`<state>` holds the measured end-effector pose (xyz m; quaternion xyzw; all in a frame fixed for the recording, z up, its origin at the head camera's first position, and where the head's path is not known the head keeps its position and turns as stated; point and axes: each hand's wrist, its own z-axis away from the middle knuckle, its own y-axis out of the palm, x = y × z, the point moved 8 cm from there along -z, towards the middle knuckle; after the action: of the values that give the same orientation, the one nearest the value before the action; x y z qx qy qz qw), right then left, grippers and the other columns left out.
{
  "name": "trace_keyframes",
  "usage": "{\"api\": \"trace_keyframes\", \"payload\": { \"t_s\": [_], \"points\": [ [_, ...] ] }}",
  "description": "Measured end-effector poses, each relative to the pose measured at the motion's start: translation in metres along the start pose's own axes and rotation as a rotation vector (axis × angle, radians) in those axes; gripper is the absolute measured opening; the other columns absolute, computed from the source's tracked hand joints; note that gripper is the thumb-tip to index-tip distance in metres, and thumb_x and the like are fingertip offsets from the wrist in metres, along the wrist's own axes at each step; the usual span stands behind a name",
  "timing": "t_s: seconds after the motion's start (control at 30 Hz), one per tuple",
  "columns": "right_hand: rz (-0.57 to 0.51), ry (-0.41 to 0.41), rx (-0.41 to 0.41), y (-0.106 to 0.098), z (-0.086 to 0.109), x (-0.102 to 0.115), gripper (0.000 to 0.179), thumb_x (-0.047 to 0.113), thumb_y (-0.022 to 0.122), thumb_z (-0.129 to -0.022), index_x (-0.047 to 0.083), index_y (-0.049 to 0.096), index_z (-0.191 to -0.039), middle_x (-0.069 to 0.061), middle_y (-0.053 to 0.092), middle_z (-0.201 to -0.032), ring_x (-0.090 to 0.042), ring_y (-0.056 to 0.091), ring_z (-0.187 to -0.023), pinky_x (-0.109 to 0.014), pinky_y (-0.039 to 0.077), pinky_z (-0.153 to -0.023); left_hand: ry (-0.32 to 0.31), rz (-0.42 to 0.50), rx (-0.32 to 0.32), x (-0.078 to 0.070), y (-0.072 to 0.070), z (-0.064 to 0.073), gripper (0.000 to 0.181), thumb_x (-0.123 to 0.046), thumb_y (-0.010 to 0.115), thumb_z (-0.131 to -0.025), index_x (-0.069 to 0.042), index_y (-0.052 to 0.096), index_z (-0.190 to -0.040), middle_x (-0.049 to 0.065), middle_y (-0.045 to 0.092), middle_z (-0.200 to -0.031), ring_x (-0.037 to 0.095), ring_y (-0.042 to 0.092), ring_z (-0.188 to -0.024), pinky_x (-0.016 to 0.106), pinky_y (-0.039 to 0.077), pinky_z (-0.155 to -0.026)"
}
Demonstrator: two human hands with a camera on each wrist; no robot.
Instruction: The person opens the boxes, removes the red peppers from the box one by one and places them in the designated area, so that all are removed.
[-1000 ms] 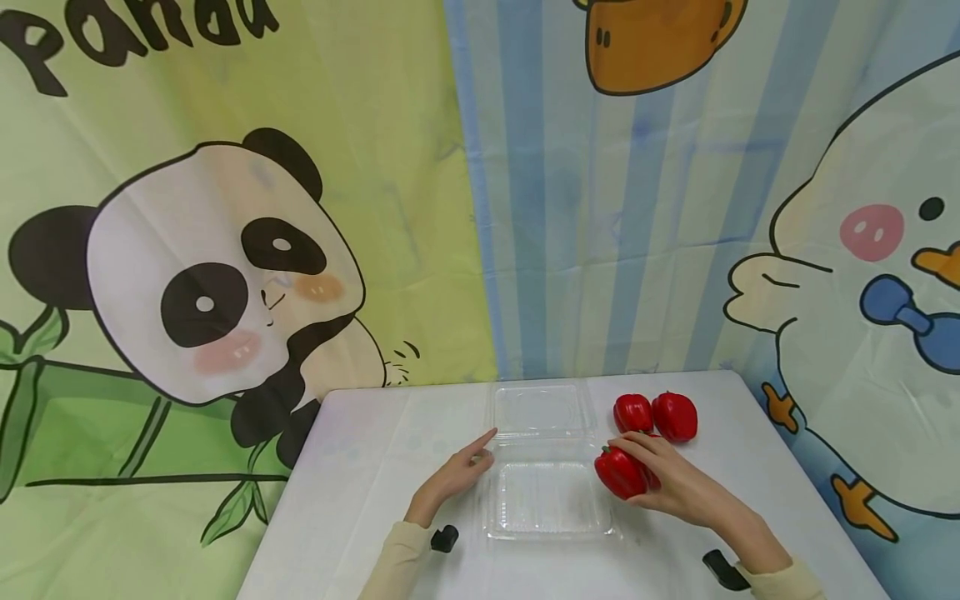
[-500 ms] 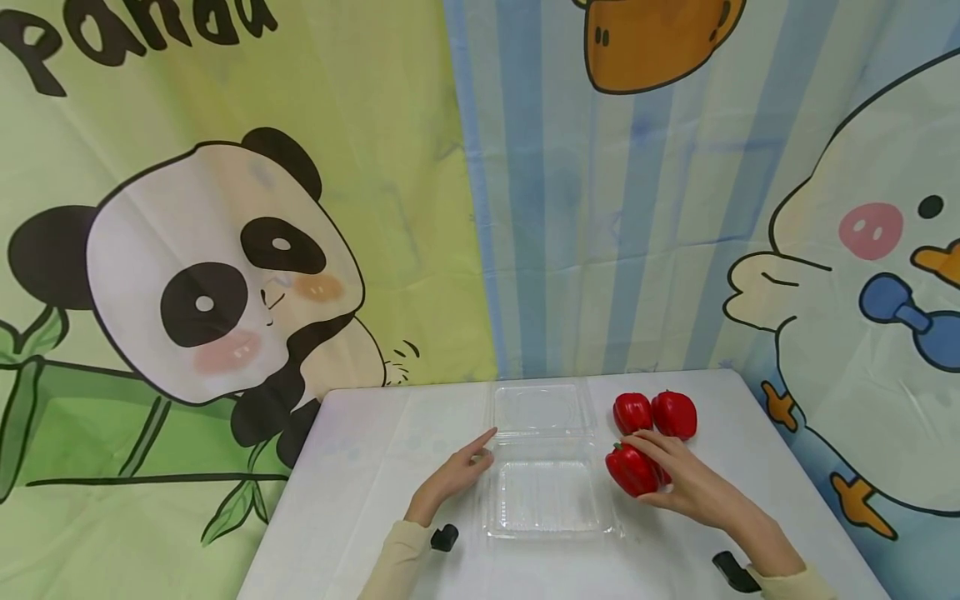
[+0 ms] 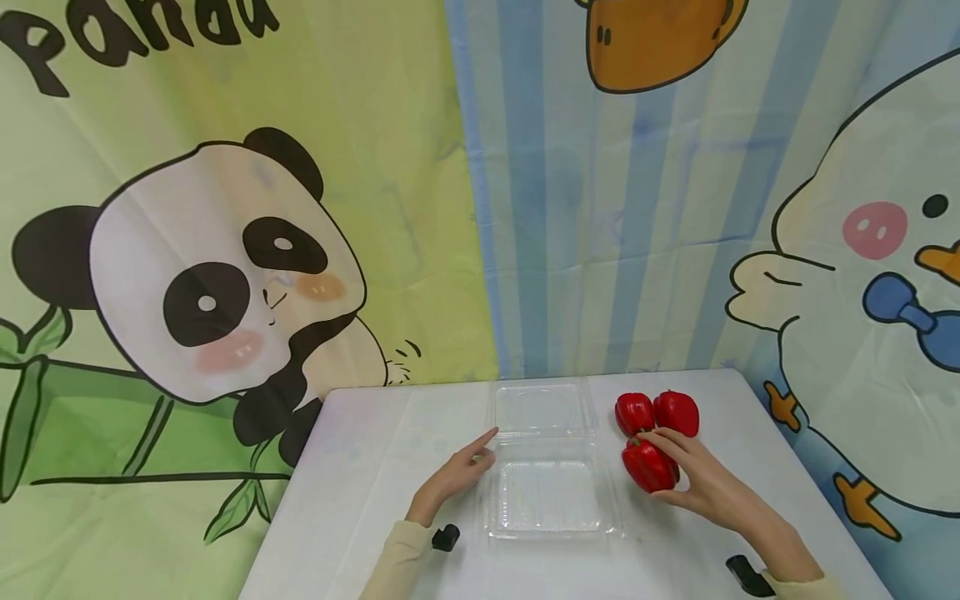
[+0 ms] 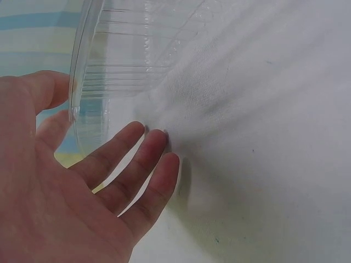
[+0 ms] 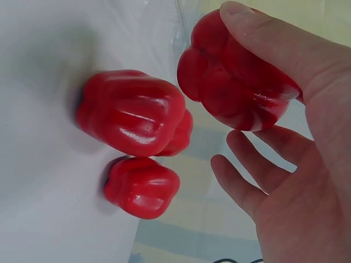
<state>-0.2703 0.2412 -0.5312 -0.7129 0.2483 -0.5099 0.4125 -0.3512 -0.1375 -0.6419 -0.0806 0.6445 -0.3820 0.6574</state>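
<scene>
Near the table's right side, my right hand (image 3: 697, 475) grips a red bell pepper (image 3: 649, 465) between thumb and fingers. The right wrist view shows the thumb across the held bell pepper (image 5: 236, 76), with the other fingers loosely spread below. Beyond it are more red bell peppers (image 3: 634, 413) on the table, one partly hidden behind another in the right wrist view. A clear plastic clamshell box (image 3: 551, 500) lies unfolded, its lid (image 3: 542, 410) toward the back. My left hand (image 3: 453, 477) touches its left rim with thumb and index finger, the other fingers loosely extended.
The white table (image 3: 375, 467) ends at a cartoon-printed curtain (image 3: 405, 208) behind it. A black wrist camera (image 3: 446, 537) sits at the left cuff, and another wrist camera (image 3: 748, 575) at the right.
My right hand has moved to the right with the bell pepper, farther from the clamshell box. The left hand and the box have stayed in place.
</scene>
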Motion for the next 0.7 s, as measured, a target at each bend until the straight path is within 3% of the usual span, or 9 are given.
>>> {"api": "trace_keyframes", "payload": {
  "t_s": [0.33,0.7],
  "points": [
    [0.027,0.035,-0.037,-0.008,0.003,-0.007,0.094,0.032,0.094,-0.065,0.016,0.048,-0.146,-0.018,0.047,-0.143,-0.043,0.046,-0.123,-0.051,0.061,-0.077,-0.005,0.001,-0.002,0.002,0.000,0.000,0.053,-0.042,0.047,-0.105,-0.040,0.032,-0.156,0.010,0.061,-0.133,0.031,0.061,-0.118,0.058,0.048,-0.101],
    [0.144,0.120,-0.083,-0.010,0.006,-0.022,0.094,0.034,0.095,-0.063,0.016,0.049,-0.144,-0.024,0.049,-0.140,-0.047,0.049,-0.120,-0.066,0.054,-0.082,-0.008,0.000,0.000,0.001,0.000,0.000,0.053,-0.040,0.047,-0.106,-0.040,0.033,-0.156,0.009,0.061,-0.134,0.032,0.060,-0.119,0.059,0.048,-0.101]
  ]
}}
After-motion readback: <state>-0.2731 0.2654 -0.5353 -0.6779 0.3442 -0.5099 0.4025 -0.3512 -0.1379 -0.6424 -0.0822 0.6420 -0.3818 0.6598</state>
